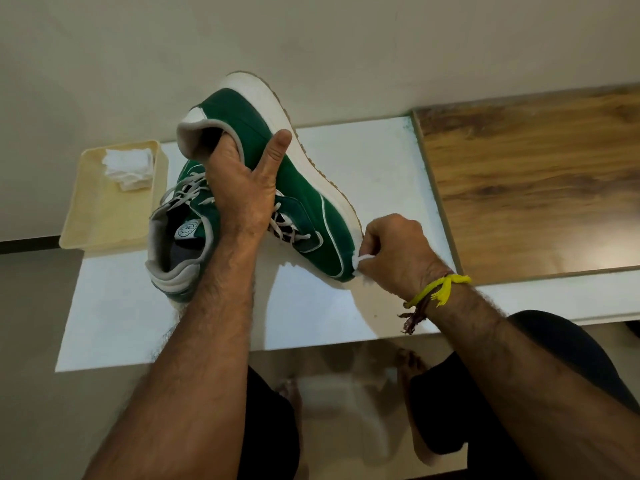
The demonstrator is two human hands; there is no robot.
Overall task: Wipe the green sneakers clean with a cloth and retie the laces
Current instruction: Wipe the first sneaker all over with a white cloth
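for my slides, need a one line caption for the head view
Left hand holds a green sneaker tilted up while the right hand wipes its toe with a cloth.

The left hand (pixel 242 188) holds one green sneaker (pixel 298 188) tilted over the white table (pixel 363 161), fingers inside its opening. The right hand (pixel 394 251) pinches a small white cloth (pixel 358 262) against its toe. A second sneaker (pixel 180 237) lies beside a tray (pixel 93 216) with folded cloths (pixel 129 168).

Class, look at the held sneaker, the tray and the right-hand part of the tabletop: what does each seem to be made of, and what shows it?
Held sneaker: matte green upper, probably suede or canvas, no shine; white sole looks like rubber. Tray: cream, smooth moulded rim, likely plastic. Right-hand tabletop: brown grain pattern, wood or laminate.
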